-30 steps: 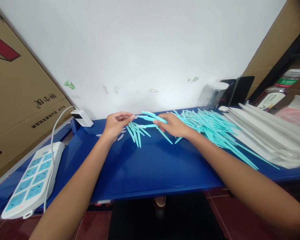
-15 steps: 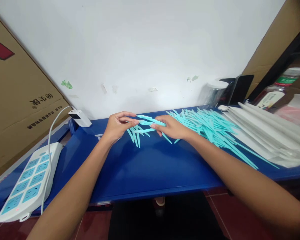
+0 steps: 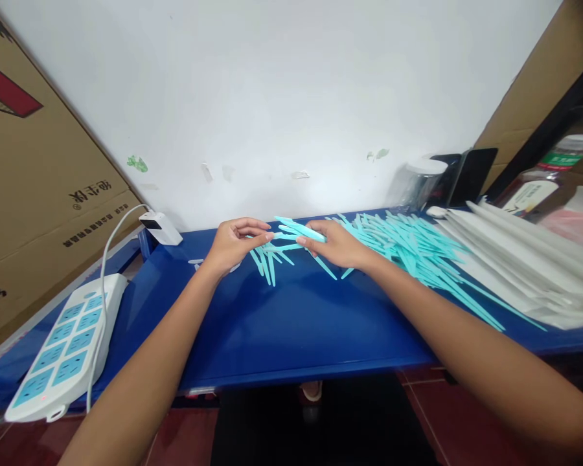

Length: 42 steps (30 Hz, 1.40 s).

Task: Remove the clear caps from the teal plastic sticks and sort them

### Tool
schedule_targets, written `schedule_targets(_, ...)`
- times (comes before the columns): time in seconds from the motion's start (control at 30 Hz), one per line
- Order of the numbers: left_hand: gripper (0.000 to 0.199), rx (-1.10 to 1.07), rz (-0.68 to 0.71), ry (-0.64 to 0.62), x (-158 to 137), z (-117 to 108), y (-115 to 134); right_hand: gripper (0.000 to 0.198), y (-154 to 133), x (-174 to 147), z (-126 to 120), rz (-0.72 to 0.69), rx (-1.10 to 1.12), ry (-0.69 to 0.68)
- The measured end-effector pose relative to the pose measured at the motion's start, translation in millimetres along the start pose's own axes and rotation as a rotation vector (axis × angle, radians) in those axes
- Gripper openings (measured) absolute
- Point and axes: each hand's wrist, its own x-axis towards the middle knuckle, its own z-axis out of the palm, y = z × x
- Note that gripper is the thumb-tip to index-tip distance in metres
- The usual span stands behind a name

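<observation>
My right hand [image 3: 337, 244] is closed around several slim turquoise plastic sticks [image 3: 298, 228], whose ends fan out toward the left. My left hand [image 3: 236, 244] faces it, thumb and fingers drawn together at the tip of one of these sticks. Below and between the hands, a small group of similar sticks [image 3: 271, 264] lies on the blue table [image 3: 291, 330]. To the right of my right hand spreads a large heap of the same turquoise sticks [image 3: 408, 249]. Small pale pieces [image 3: 195, 263] lie left of my left hand, partly hidden by it.
At the left are a white power strip [image 3: 68, 349] and a small white device [image 3: 161, 228] with a cable. White paper-like sheets or bags [image 3: 519, 259], a lidded clear jar [image 3: 420, 184] and a bottle [image 3: 539, 181] stand at the right. A white wall [image 3: 291, 97] closes the back.
The sticks in my right hand have shifted, and the upper one has come away from my left fingertips. My left fingers have drawn closer together. The camera view has moved slightly.
</observation>
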Motion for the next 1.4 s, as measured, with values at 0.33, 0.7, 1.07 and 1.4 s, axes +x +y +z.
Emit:
schedule_targets(0.33,0.049,0.092,-0.029,-0.127,1.0,-5.5,-3.4,0.049,1.9,0.7,4.6,-0.011,-0.030,0.034)
schedule_targets(0.7,0.040,0.778,-0.122,-0.092,10.2,-71.0,-3.2,0.038,-5.6,-1.7,0.1,0.046,0.030,0.059)
schedule_targets(1.07,0.036,0.714,-0.352,-0.537,9.9,-71.8,-21.6,0.039,-3.7,-3.0,-2.1,0.083,0.046,-0.011)
schedule_targets(1.4,0.040,0.201,-0.081,-0.314,5.4,-25.7,4.1,0.042,-2.6,-2.9,-0.7,0.061,0.068,-0.039)
